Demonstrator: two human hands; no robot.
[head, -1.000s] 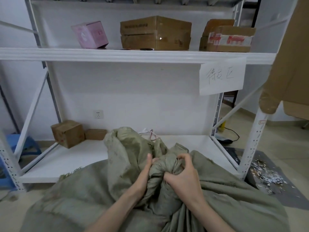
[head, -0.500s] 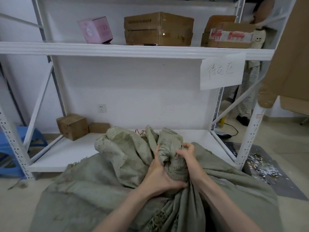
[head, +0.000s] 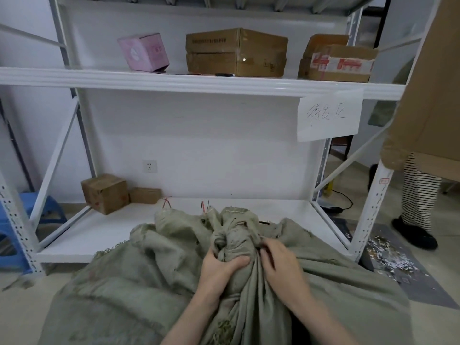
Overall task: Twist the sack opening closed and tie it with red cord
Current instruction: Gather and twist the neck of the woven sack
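Observation:
A large grey-green woven sack [head: 129, 290] lies in front of me on the floor, its top bunched into a twisted neck [head: 236, 235]. My left hand [head: 219, 267] is clenched around the base of that neck from the left. My right hand [head: 281, 265] presses against the neck from the right, fingers curled into the fabric. Thin red cord [head: 204, 206] lies on the low shelf just behind the sack, with another red strand [head: 166, 202] further left; most of it is hidden by the sack.
A white metal shelving rack [head: 199, 80] stands right behind the sack, its low shelf [head: 82, 235] holding small cardboard boxes [head: 104, 192]. A blue stool [head: 15, 227] is left. At right are a hanging cardboard sheet [head: 430, 95], a person's striped leg [head: 418, 197] and paper scraps [head: 388, 255] on a mat.
The view tilted down and closer. My hands shifted lower on the sack's neck, the twisted bunch stands taller above them, and red cord on the shelf came into view.

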